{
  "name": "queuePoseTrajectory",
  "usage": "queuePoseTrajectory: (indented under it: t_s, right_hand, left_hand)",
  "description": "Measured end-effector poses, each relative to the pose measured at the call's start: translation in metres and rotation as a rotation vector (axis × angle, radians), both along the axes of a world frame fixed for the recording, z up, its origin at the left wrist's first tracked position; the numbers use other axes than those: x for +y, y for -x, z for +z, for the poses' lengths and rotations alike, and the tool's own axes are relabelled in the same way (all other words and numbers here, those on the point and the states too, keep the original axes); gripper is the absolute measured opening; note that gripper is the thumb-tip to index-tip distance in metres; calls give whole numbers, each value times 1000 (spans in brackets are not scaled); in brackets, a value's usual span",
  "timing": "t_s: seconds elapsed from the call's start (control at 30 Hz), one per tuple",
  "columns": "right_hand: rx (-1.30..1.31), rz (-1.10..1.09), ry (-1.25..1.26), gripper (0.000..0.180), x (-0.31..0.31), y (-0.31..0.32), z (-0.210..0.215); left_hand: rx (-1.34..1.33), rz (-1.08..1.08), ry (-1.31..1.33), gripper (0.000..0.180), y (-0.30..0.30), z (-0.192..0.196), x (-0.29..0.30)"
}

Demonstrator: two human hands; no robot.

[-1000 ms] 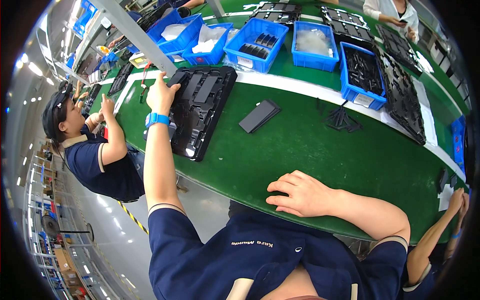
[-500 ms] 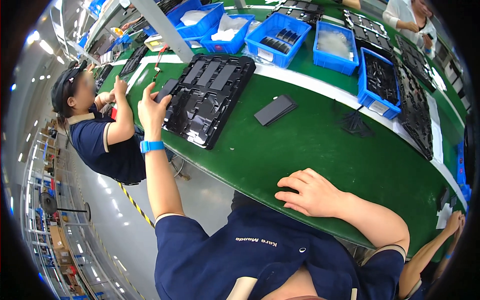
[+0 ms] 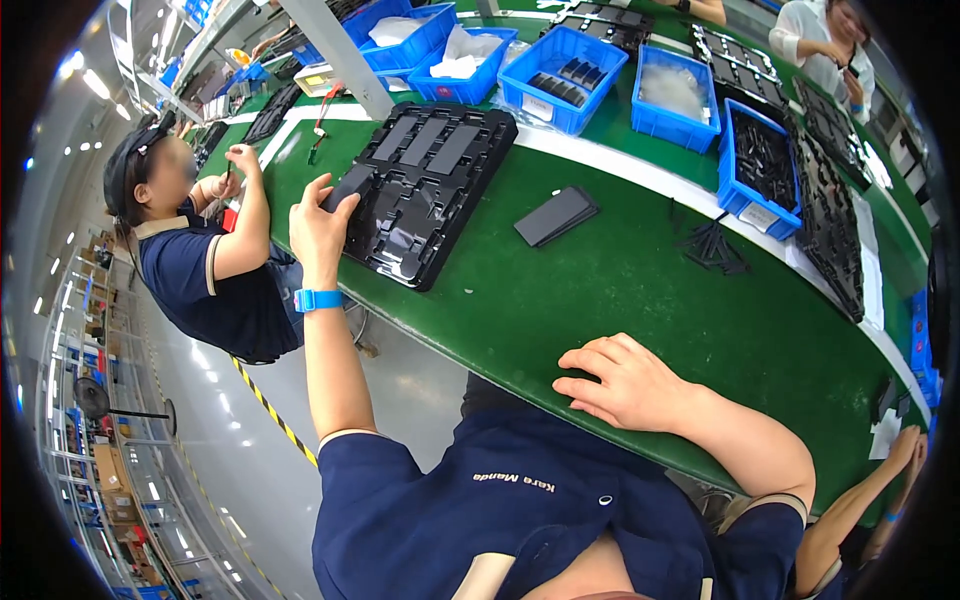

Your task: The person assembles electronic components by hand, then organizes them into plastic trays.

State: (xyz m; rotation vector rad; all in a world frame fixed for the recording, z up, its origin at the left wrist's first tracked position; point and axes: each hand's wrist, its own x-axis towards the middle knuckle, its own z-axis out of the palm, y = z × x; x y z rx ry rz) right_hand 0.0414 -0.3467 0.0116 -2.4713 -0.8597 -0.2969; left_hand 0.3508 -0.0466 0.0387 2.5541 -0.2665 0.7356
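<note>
Right hand [image 3: 625, 385] flat and open on green belt [image 3: 620, 290] at lower centre, left hand [image 3: 322, 222] gripping newly drawn-closer black moulded plastic tray [image 3: 425, 190] at centre left, now within reach, flat dark rectangular slab [image 3: 556, 215] beyond.

A glossy black moulded tray [image 3: 430, 190] lies on a green table [image 3: 620, 290] banded with a white stripe [image 3: 640, 175]. At twelve o'clock stand bright blue bins [image 3: 565, 60]. A blue wristband [image 3: 318, 299] rings the left wrist; the shirt [image 3: 480, 510] is navy.
</note>
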Motion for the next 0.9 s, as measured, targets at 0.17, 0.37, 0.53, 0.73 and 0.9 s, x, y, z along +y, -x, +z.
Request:
queuePoseTrajectory:
  t_s: [0.17, 0.37, 0.53, 0.73, 0.9]
  right_hand:
    - [-4, 7, -7, 24, -2, -1, -2]
    - [-1, 7, -6, 25, -2, 0, -2]
    - [-51, 6, -10, 26, -1, -1, -3]
    - [-50, -4, -7, 25, -1, 0, -2]
    - [-14, 7, -8, 26, -1, 1, -2]
  left_hand:
    - [-32, -55, 81, 49, 21, -3, -5]
    - [-61, -175, 65, 53, 45, -8, -21]
    - [-13, -147, 111, 54, 44, -11, -27]
    - [-42, -103, 40, 52, 46, -13, -30]
    - [32, -89, 102, 52, 47, -8, -31]
